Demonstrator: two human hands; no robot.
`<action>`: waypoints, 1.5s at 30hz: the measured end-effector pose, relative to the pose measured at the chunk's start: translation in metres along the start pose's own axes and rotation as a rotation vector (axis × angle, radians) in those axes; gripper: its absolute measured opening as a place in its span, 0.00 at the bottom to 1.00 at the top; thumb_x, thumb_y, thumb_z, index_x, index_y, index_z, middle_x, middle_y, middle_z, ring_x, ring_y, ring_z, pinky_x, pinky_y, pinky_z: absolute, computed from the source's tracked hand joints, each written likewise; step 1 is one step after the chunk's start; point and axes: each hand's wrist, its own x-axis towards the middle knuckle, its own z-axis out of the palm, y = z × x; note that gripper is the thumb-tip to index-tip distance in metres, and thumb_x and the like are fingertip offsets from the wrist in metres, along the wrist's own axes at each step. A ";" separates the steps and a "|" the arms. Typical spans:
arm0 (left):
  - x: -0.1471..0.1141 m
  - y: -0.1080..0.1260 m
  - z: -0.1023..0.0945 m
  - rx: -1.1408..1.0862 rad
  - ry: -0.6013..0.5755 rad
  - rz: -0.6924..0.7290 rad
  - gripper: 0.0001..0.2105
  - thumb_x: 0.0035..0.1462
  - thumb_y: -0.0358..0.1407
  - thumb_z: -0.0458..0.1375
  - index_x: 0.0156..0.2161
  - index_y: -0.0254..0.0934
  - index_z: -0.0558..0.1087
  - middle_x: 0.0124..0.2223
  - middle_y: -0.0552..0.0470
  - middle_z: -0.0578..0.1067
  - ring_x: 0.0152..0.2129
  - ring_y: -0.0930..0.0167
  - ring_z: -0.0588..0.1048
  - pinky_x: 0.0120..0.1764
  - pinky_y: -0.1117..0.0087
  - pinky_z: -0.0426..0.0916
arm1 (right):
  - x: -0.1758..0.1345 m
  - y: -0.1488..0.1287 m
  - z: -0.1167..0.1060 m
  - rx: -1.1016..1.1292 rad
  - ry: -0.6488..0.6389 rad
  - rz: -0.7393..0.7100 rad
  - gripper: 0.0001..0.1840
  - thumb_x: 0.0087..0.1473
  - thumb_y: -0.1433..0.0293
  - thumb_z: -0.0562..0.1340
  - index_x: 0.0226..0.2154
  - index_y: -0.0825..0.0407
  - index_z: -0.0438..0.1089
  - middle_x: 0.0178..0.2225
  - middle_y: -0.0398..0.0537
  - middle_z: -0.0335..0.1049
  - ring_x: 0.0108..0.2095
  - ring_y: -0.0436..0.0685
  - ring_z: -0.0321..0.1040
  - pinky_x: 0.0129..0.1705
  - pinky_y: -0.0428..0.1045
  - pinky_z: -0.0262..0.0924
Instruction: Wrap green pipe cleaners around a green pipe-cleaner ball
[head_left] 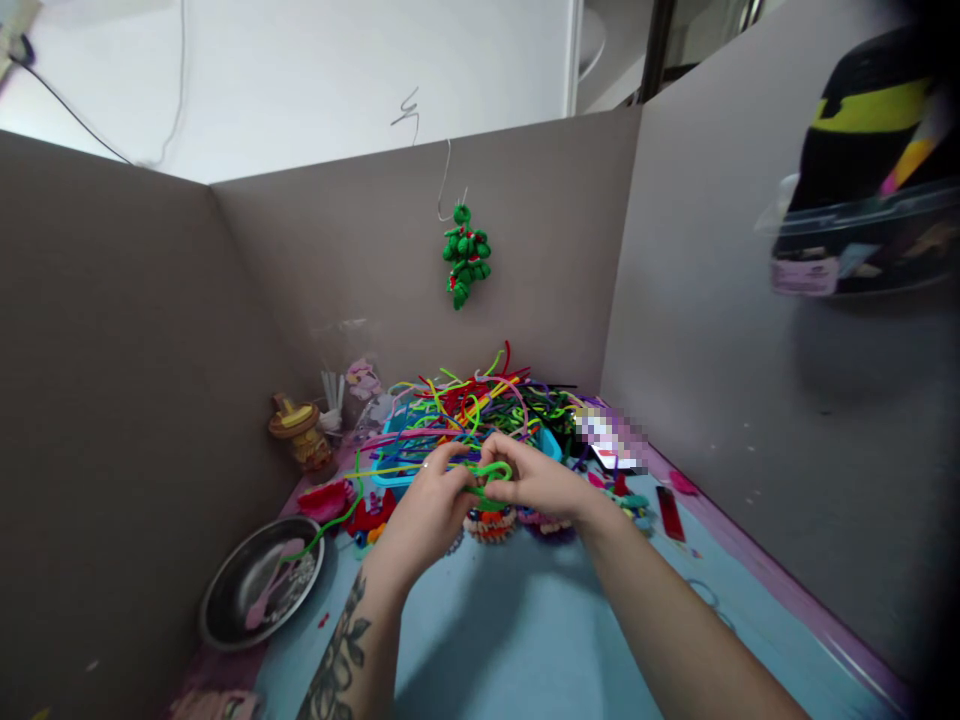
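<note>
A bright green pipe cleaner (496, 470), bent into loops, is pinched between my two hands above the middle of the table. My left hand (442, 490) grips it from the left, fingers closed, a ring on one finger. From the right, my right hand (529, 475) holds the looped part between thumb and fingers. A long green strand (352, 508) trails left toward a metal bowl, though its link to the held piece is hidden. Behind the hands, a blue basket (386, 470) overflows with many-coloured pipe cleaners (465, 400).
The metal bowl (217, 600) at left holds a pink spoon (259, 605) and small white bits. A lidded cup (304, 435) stands behind it. Small colourful craft pieces (491, 525) lie below the hands. A blurred-out phone (611, 445) lies at right. Grey partitions (360, 250) surround the table.
</note>
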 end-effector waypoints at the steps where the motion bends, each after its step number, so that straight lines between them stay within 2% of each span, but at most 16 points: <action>1: 0.000 0.000 0.000 -0.002 0.000 0.004 0.06 0.54 0.24 0.53 0.33 0.35 0.70 0.55 0.40 0.64 0.53 0.60 0.67 0.53 0.58 0.65 | 0.000 0.000 0.000 -0.014 -0.006 0.007 0.13 0.46 0.75 0.62 0.34 0.49 0.58 0.29 0.36 0.55 0.29 0.48 0.55 0.29 0.43 0.50; 7: 0.000 0.002 0.000 -0.030 -0.035 0.009 0.06 0.56 0.25 0.53 0.34 0.36 0.71 0.54 0.42 0.65 0.50 0.63 0.68 0.52 0.60 0.65 | -0.002 0.005 0.000 0.037 -0.115 0.031 0.14 0.47 0.76 0.61 0.36 0.49 0.58 0.33 0.37 0.57 0.33 0.48 0.57 0.34 0.43 0.54; 11: 0.000 0.001 0.002 -0.061 -0.058 0.021 0.07 0.56 0.25 0.53 0.35 0.37 0.72 0.54 0.43 0.65 0.50 0.63 0.69 0.52 0.60 0.66 | -0.001 0.009 -0.002 0.070 -0.150 0.055 0.15 0.46 0.76 0.61 0.36 0.49 0.58 0.32 0.37 0.58 0.32 0.48 0.58 0.33 0.43 0.53; 19: 0.000 -0.008 0.004 -0.104 -0.001 0.032 0.09 0.54 0.24 0.52 0.35 0.38 0.72 0.53 0.44 0.66 0.51 0.63 0.67 0.52 0.59 0.65 | 0.005 0.014 0.006 0.148 -0.020 0.037 0.16 0.44 0.75 0.63 0.34 0.48 0.56 0.27 0.35 0.57 0.27 0.47 0.55 0.26 0.42 0.49; 24: 0.002 -0.019 0.007 -0.201 0.112 -0.062 0.03 0.54 0.30 0.56 0.32 0.39 0.71 0.48 0.46 0.71 0.49 0.63 0.69 0.51 0.57 0.65 | 0.006 0.011 0.002 0.102 0.083 -0.038 0.18 0.43 0.72 0.66 0.37 0.49 0.60 0.34 0.40 0.62 0.36 0.51 0.61 0.36 0.45 0.56; 28: 0.006 -0.024 0.012 -0.313 0.142 -0.168 0.03 0.54 0.33 0.57 0.33 0.38 0.73 0.44 0.46 0.75 0.47 0.62 0.71 0.50 0.58 0.65 | 0.008 0.012 -0.002 0.096 0.200 -0.026 0.14 0.45 0.71 0.64 0.36 0.50 0.63 0.32 0.41 0.64 0.34 0.51 0.62 0.35 0.47 0.56; 31: 0.009 -0.023 0.018 -0.371 0.205 -0.210 0.05 0.53 0.34 0.57 0.34 0.37 0.74 0.41 0.45 0.75 0.45 0.62 0.72 0.49 0.59 0.66 | 0.010 0.014 0.000 0.073 0.231 -0.049 0.11 0.44 0.71 0.64 0.33 0.51 0.63 0.31 0.41 0.64 0.33 0.51 0.62 0.37 0.48 0.57; 34: 0.012 -0.021 0.023 -0.376 0.235 -0.241 0.05 0.53 0.34 0.57 0.31 0.36 0.74 0.38 0.45 0.75 0.44 0.63 0.72 0.48 0.60 0.66 | 0.011 0.013 0.003 0.045 0.256 -0.116 0.11 0.46 0.72 0.62 0.35 0.50 0.63 0.33 0.41 0.64 0.35 0.52 0.63 0.39 0.49 0.58; 37: 0.013 -0.020 0.025 -0.360 0.231 -0.243 0.05 0.53 0.34 0.56 0.30 0.36 0.74 0.38 0.46 0.75 0.43 0.63 0.72 0.48 0.60 0.65 | 0.010 0.010 0.004 -0.097 0.294 -0.194 0.07 0.49 0.72 0.61 0.35 0.49 0.65 0.34 0.43 0.65 0.38 0.53 0.63 0.42 0.50 0.57; 39: 0.014 -0.020 0.027 -0.354 0.264 -0.236 0.06 0.54 0.33 0.56 0.29 0.36 0.73 0.42 0.46 0.75 0.46 0.63 0.71 0.50 0.60 0.64 | 0.009 0.007 0.004 -0.228 0.306 -0.247 0.03 0.50 0.73 0.60 0.30 0.50 0.66 0.35 0.44 0.64 0.40 0.54 0.62 0.45 0.51 0.56; 41: 0.014 -0.019 0.028 -0.341 0.291 -0.258 0.06 0.54 0.33 0.55 0.29 0.36 0.73 0.45 0.46 0.74 0.47 0.63 0.70 0.50 0.60 0.63 | 0.008 0.005 0.006 -0.313 0.340 -0.293 0.04 0.50 0.75 0.60 0.27 0.50 0.67 0.35 0.45 0.62 0.41 0.55 0.62 0.46 0.52 0.56; 45: 0.013 -0.017 0.029 -0.319 0.315 -0.306 0.07 0.55 0.33 0.53 0.29 0.36 0.72 0.41 0.46 0.73 0.44 0.63 0.71 0.49 0.59 0.64 | 0.004 -0.003 0.015 -0.436 0.439 -0.378 0.06 0.48 0.77 0.62 0.25 0.50 0.70 0.36 0.47 0.62 0.42 0.57 0.61 0.47 0.55 0.55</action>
